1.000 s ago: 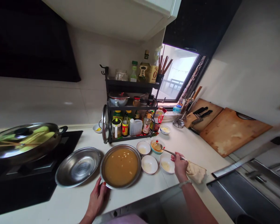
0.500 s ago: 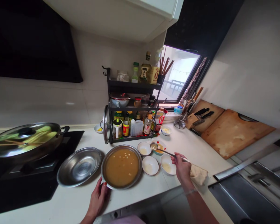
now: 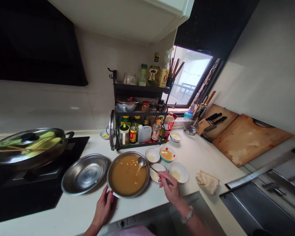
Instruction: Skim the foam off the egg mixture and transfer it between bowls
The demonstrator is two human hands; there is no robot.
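Note:
A steel basin (image 3: 129, 178) of brown broth with pale bits stands in front of me. My left hand (image 3: 103, 205) grips its near-left rim between thumb and fingers. My right hand (image 3: 170, 188) is closed round the handle of a metal spoon (image 3: 142, 161). The spoon's round bowl is tilted over the basin's right side, and a thin stream of liquid appears to run from it into the broth. Right of the basin are several small bowls: a teal one (image 3: 167, 154) with orange-brown liquid, two white ones (image 3: 152, 155), and a larger white bowl (image 3: 184, 173).
An empty-looking steel basin (image 3: 83, 175) sits to the left, beside a lidded wok (image 3: 29, 147) on the black stove. Behind stands a black spice rack (image 3: 141, 113) with bottles. A folded cloth (image 3: 207, 182), knife block (image 3: 204, 126), cutting boards (image 3: 250, 141) and sink (image 3: 255, 209) are at right.
My right hand has carried the spoon leftward from above the teal bowl to above the broth basin and tilted it. My left hand stays at the basin's rim.

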